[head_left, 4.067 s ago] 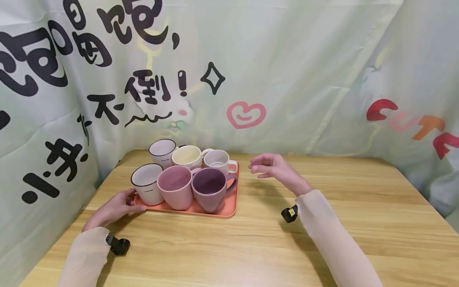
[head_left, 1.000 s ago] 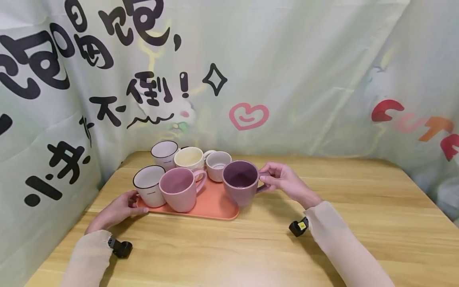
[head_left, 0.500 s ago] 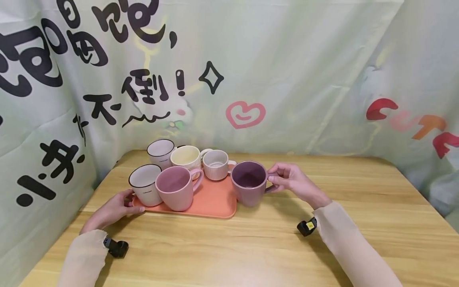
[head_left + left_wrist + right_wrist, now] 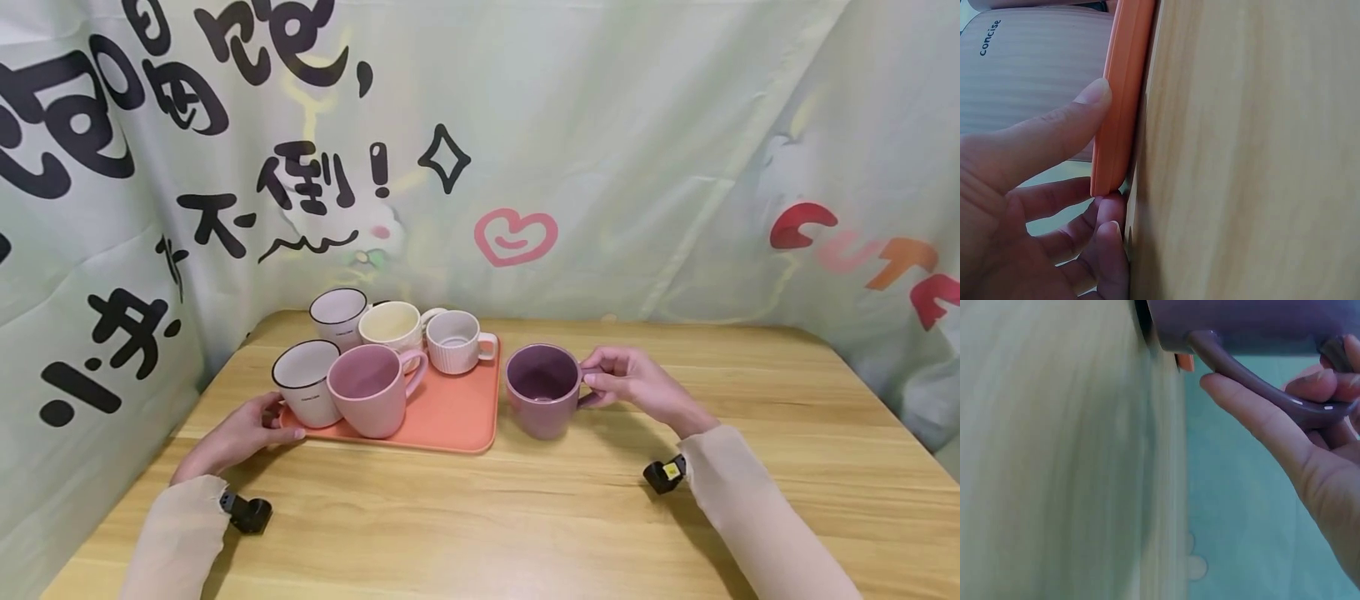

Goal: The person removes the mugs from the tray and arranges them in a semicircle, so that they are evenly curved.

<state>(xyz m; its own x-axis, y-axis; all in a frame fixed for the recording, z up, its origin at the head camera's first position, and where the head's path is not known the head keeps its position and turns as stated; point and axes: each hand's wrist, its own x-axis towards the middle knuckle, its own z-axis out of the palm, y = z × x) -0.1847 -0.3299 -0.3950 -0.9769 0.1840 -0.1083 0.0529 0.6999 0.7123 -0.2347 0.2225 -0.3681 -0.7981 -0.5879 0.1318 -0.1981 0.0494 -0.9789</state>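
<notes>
My right hand (image 4: pixel 637 383) grips the handle of a dark purple mug (image 4: pixel 546 408), which stands upright just right of the orange tray (image 4: pixel 457 425). In the right wrist view the fingers curl through the mug's handle (image 4: pixel 1247 378), close over the table. My left hand (image 4: pixel 243 429) holds the tray's front left corner. Its thumb (image 4: pixel 1094 94) lies on the tray's rim, and the other fingers bend around the corner. Nearest to that hand is a white mug with a black rim (image 4: pixel 311 400). A pink mug (image 4: pixel 367 400) stands beside it on the tray.
Along the back of the tray are another black-rimmed white mug (image 4: pixel 339 321), a cream mug (image 4: pixel 392 325) and a small ribbed pale mug (image 4: pixel 454 350). Behind the wooden table (image 4: pixel 480 517) hangs a printed curtain (image 4: pixel 615 167).
The right hand took the purple mug by its handle from the tray's front right and carried it rightward past the tray's edge. The left hand has stayed at the tray's corner.
</notes>
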